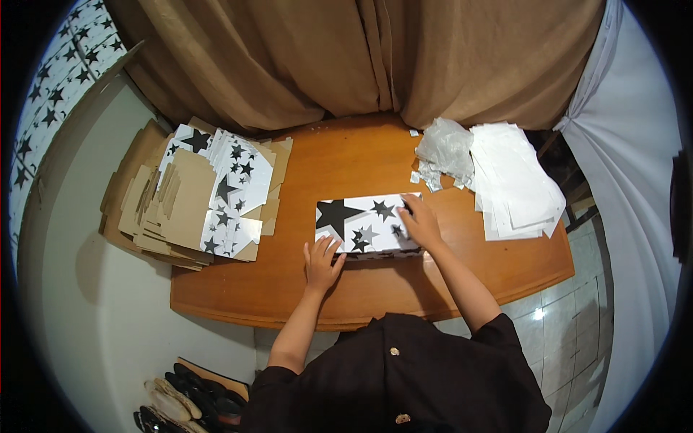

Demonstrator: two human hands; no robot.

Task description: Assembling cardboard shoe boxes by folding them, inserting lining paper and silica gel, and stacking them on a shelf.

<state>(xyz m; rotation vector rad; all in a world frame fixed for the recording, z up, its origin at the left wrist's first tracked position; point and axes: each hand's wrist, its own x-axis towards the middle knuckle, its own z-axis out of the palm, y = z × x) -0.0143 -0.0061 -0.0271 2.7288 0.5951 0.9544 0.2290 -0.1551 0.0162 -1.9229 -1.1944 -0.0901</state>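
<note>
Head view: both hands on a star-printed box

Left hand (321, 263) lies flat, fingers spread, on the box's near-left edge; right hand (421, 222) presses its right end, fingers loosely open (gripping nothing). The white box with black stars (361, 225) sits mid-frame on the wooden worktop (339, 162). Flat cartons (206, 195) are stacked left of centre, white paper sheets (516, 184) upper right.

The person wears a black short-sleeved shirt (404, 375) with small pale round buttons (394, 351) down its front. Beyond the sleeves, both forearms are bare, without watch or rings.
</note>
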